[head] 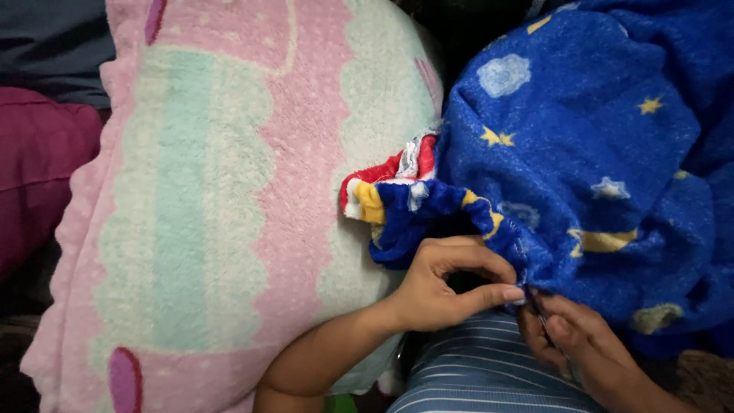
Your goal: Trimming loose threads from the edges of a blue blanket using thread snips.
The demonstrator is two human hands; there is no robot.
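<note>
A blue fleece blanket [604, 145] with yellow stars and pale clouds fills the right side, its edge bunched with red, white and yellow patches [386, 191]. My left hand [451, 283] pinches the blanket's lower edge between thumb and forefinger. My right hand [573, 336] sits just right of it, fingers closed on a thin dark object, possibly a needle, against the same edge. What exactly it grips is hard to tell.
A large fluffy pink, mint and cream blanket [222, 206] covers the left and centre. Maroon fabric [38, 168] lies at the far left, dark grey cloth [53, 38] above it. Blue-and-white striped cloth [482, 367] lies under my hands.
</note>
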